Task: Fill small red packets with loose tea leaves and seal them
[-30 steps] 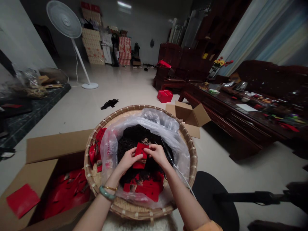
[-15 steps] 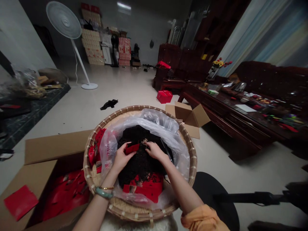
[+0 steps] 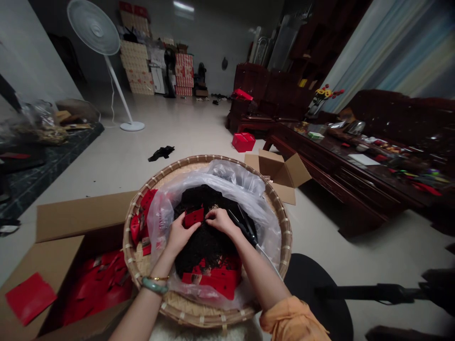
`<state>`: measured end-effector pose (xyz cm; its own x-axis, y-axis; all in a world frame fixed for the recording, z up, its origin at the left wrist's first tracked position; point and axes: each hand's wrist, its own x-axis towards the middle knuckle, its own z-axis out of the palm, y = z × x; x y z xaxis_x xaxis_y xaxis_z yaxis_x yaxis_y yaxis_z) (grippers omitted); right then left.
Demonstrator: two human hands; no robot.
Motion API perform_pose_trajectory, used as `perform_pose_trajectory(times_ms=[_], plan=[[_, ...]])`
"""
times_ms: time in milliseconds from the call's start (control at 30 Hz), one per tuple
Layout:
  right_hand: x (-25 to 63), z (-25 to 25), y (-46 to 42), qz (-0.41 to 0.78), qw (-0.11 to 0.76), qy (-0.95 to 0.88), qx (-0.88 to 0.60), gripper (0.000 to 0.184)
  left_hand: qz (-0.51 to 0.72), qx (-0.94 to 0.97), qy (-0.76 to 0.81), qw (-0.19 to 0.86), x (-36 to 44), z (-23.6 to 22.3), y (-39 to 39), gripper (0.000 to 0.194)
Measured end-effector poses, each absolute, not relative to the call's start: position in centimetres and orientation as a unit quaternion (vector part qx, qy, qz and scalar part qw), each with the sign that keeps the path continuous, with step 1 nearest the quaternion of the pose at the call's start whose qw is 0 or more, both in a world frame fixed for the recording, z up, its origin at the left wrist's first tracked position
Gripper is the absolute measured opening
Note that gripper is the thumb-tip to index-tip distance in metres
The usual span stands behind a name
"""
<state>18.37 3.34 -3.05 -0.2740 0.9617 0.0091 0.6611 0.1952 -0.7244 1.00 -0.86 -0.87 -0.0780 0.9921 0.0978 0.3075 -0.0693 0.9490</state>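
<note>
Red sachet at the left hand, lying over the top of a heap of dark leaves, toward the far-left part of a round bamboo tray. Left fingers curled and nearly closed against the sachet's lower edge; apparent grip on it, firmness not determinable. Right hand just beside the sachet, with right fingertips bunched down at the leaves; anything pinched there too small to confirm. Clear plastic liner under the heap, gathered along the tray's far rim. Further red sachets on the liner at the near side of the heap, and more red sachets between liner and left rim. Dark corded tool at the heap's right side, untouched by either hand. Cardboard box against the tray's left rim, loaded with red packets. Jade bangle and thin gold bracelet on the left wrist. Step in hand, as judged: close work on one sachet directly at the heap. Requirement for the next move, as judged: steady left-hand hold, with the sachet kept clear of loose leaves
</note>
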Motion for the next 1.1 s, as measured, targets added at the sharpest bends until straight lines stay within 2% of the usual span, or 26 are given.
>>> perform_pose_trajectory(times_ms=[200,367,467,733,900,1100], plan=[[19.7,-1.2,2.4,0.344,0.345,-0.663,-0.569,0.014,0.458,0.58,0.558,0.376,0.9,-1.2,-0.9,0.041],[20.3,3.4,1.1,0.387,0.449,-0.613,-0.522,0.02,0.439,0.604,0.557,0.363,1.4,-1.0,-1.2,0.038],[19.6,6.0,0.5,0.358,0.481,-0.642,-0.478,0.017,0.432,0.617,0.55,0.36,1.9,-0.7,-1.4,0.036],[17.9,7.6,-0.9,0.224,0.413,-0.787,-0.4,0.012,0.435,0.619,0.53,0.382,2.2,-0.9,-1.4,0.044],[18.3,7.4,-1.2,0.215,0.383,-0.81,-0.389,0.016,0.417,0.624,0.543,0.378,2.3,-0.9,-1.5,0.046],[18.3,7.2,-1.3,0.213,0.41,-0.788,-0.408,0.017,0.419,0.634,0.526,0.382,2.3,-1.2,-1.5,0.05]])
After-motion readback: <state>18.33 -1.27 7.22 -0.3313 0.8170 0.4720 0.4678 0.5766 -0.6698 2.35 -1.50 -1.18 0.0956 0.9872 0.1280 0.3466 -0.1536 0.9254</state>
